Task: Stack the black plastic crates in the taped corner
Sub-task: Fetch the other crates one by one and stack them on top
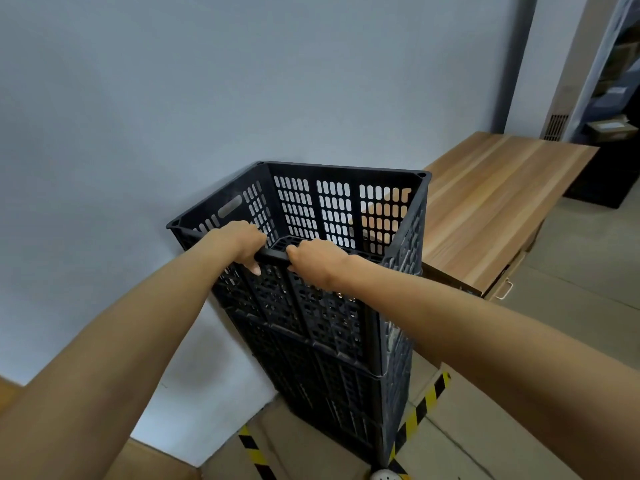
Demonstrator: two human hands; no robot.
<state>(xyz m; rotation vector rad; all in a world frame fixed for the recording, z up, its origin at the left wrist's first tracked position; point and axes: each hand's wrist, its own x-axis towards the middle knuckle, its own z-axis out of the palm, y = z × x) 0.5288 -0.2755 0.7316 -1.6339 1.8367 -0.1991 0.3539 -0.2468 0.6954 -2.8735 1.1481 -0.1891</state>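
A tall stack of black slotted plastic crates (332,368) stands on the floor against the pale wall, inside the yellow-and-black taped corner (420,408). The top crate (332,206) is open and empty, sitting level on those below. My left hand (242,242) grips the near rim of the top crate, fingers curled over the edge. My right hand (317,263) grips the same rim just to the right of it, thumb hooked over the top. Both arms reach forward from the bottom of the view.
A low wooden cabinet (491,202) with a drawer handle (505,289) stands right of the stack, touching or nearly touching it. Shelving with boxes (613,126) is at the far right. The pale wall (138,133) runs behind. Tiled floor (571,306) lies to the right.
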